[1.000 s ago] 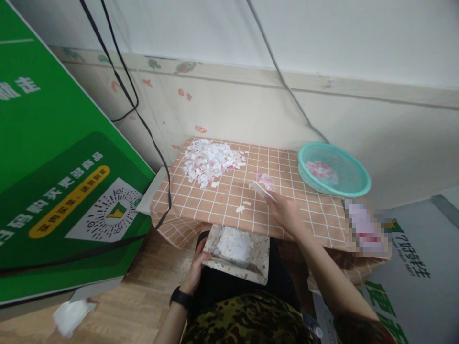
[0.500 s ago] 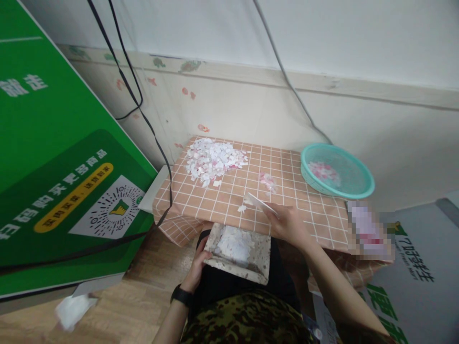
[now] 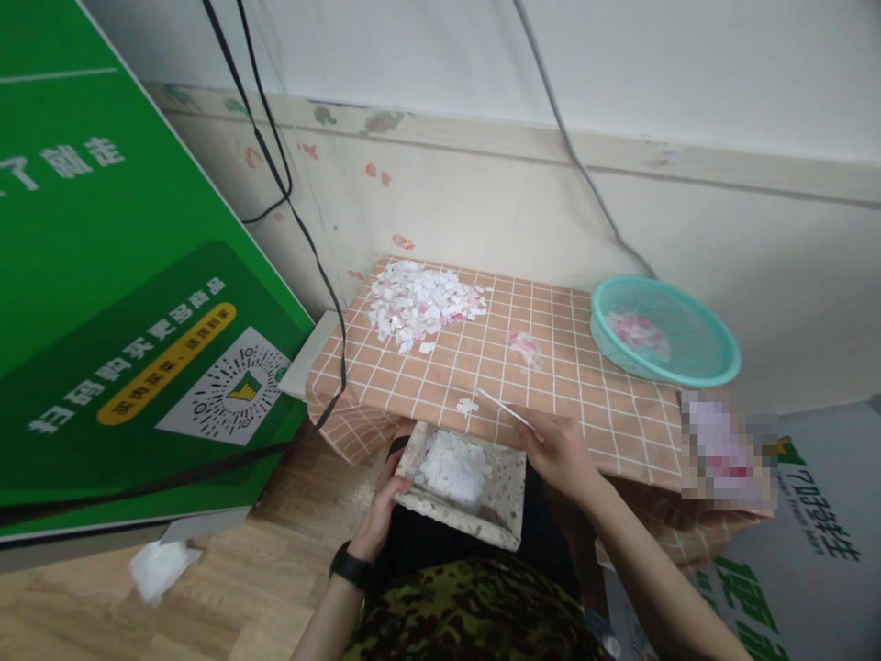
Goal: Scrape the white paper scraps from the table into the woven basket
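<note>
My left hand [image 3: 383,516], with a dark band on its wrist, grips the left side of a speckled cream tray [image 3: 462,527] over my lap. White paper scraps [image 3: 451,466] lie in a heap inside the tray. Between the fingers of my right hand [image 3: 565,452] is a thin white card [image 3: 505,409], seen nearly edge-on above the table's near edge. Just left of its tip sits a small cluster of white scraps [image 3: 467,406] on the checked tablecloth [image 3: 571,395]. Farther back is a small patch of pink scraps [image 3: 525,351].
A large pile of white and pinkish scraps [image 3: 421,305] covers the table's far left. On the right stands a turquoise mesh basket [image 3: 702,367] with pink and white pieces. A black cord [image 3: 323,266] hangs before the green sign [image 3: 138,303]. Behind the table is a wall.
The card in my right hand has turned more edge-on, and more of the small white cluster shows beside it. The whole view has shifted slightly. My left hand still holds the tray.
</note>
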The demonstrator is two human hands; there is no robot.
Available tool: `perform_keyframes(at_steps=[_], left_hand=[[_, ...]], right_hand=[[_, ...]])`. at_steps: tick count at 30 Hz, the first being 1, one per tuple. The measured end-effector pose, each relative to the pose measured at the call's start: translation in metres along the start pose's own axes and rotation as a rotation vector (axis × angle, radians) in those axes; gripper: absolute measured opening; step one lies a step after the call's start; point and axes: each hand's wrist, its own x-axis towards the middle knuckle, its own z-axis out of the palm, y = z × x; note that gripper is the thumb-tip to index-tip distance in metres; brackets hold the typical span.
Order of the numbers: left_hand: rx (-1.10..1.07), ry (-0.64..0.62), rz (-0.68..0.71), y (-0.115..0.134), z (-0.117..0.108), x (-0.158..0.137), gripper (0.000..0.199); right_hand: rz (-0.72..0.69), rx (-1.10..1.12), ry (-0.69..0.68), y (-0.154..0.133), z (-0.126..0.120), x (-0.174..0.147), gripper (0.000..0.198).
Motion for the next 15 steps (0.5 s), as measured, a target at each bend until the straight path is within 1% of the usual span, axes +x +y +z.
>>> perform_keyframes(at_steps=[2, 5, 10, 15], left_hand=[[0.002, 0.013, 0.021, 0.007, -0.002, -0.004, 0.063], [-0.01, 0.009, 0.052, 0.019, -0.006, -0.01, 0.061], [-0.024, 0.039, -0.009, 0.039, -0.006, -0.019, 0.045], [-0.083, 0.05, -0.029, 0.051, 0.003, -0.025, 0.05]], right_hand=[[0.001, -0.028, -0.001, 0.0, 0.0, 0.001, 0.039], [-0.041, -0.034, -0.053, -0.006, -0.003, 0.004, 0.041], [-0.07, 0.02, -0.133, -0.021, -0.005, 0.005, 0.045], [-0.116, 0.093, -0.2, -0.03, -0.003, 0.004, 0.045]])
